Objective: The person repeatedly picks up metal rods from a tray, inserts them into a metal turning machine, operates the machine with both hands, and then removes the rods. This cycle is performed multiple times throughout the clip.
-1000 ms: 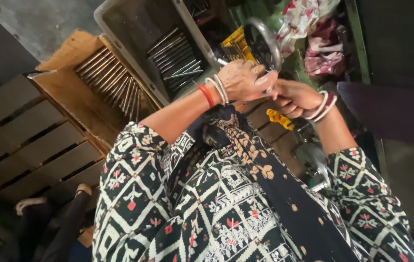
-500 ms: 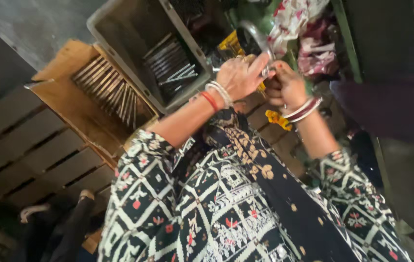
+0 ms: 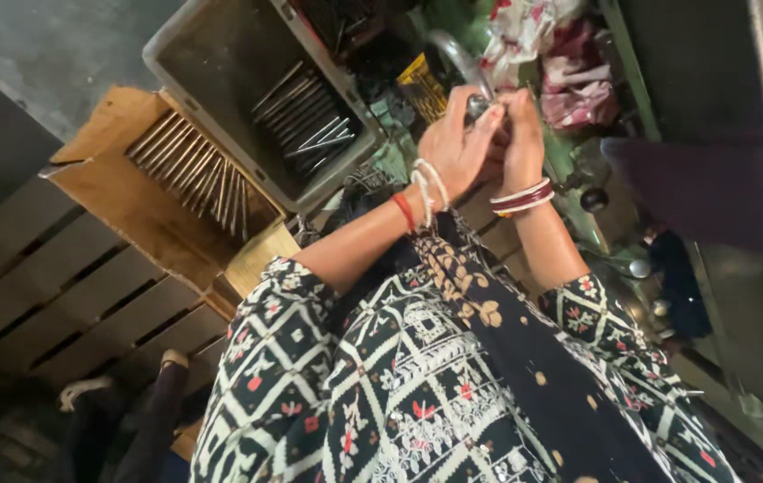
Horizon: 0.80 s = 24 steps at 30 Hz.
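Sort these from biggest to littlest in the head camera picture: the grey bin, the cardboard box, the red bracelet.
1. Grey bin and cardboard box: they look about alike, so no ranking.
2. Red bracelet on the left hand: far the smallest.

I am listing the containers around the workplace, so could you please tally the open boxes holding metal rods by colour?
Grey plastic crate: 1, with dark metal rods lying in it.
Brown cardboard box: 1, with a row of rods lying in it.
Total: 2 boxes.
Both hands, left hand and right hand, are closed around a small metal part above them.
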Available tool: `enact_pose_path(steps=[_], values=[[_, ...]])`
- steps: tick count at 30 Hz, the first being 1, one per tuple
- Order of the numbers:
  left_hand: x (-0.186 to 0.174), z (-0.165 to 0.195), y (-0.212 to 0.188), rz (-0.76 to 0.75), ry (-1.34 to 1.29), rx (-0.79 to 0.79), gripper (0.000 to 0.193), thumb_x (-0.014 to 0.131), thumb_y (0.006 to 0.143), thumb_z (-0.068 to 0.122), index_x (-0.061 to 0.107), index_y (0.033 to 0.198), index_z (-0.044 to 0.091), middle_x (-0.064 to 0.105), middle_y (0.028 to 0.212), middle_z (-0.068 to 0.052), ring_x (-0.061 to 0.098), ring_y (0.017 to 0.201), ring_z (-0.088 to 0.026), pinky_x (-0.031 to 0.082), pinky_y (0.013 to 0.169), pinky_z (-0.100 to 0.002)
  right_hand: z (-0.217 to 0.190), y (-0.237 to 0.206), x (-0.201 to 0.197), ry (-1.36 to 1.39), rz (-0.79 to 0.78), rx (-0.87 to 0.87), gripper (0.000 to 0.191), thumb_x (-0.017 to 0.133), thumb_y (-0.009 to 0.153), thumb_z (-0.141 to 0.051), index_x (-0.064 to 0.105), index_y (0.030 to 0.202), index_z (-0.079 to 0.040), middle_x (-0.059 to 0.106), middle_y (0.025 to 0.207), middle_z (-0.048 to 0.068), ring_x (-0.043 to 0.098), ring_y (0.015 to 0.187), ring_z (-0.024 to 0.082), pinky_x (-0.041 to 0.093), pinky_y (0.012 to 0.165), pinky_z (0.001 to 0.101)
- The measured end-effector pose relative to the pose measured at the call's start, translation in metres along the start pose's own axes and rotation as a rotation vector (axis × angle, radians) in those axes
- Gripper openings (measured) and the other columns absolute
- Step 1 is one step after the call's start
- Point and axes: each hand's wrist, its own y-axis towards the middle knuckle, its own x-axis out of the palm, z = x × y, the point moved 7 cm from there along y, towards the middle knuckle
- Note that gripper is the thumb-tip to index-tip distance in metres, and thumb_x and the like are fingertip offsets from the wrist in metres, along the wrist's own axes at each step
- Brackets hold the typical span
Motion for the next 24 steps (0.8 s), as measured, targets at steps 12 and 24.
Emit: enact_pose_path(steps=[12,24], values=[[-0.023,-0.027,0.002,0.01,-0.263,0.092,0.026,0.058,0.111,0.031,0.058,0.116,0.006,0.057,0.083,0.0,0.051,0.073,-0.011,0.045,0.064,-0.031,-0.024,-0.031,0.025,0.182,-0.179,0.388,0.019,0.05,0.111,-0.034,0.054,0.101,-0.018,0.029,0.065,-0.009,0.023,0.048,0.004,0.017,0.041,0.0214],[-0.046,0.046,-0.012,-0.045,0.23,0.459,0.034,0.059,0.108,0.035,0.052,0.127,0.007,0.066,0.087,-0.016,0.067,0.074,-0.038,0.051,0.066,-0.044,-0.026,-0.047,0.043,0.072,-0.266,0.37,0.013,0.046,0.11,-0.032,0.051,0.106,-0.021,0.032,0.069,-0.008,0.028,0.051,0.005,0.018,0.043,0.022]])
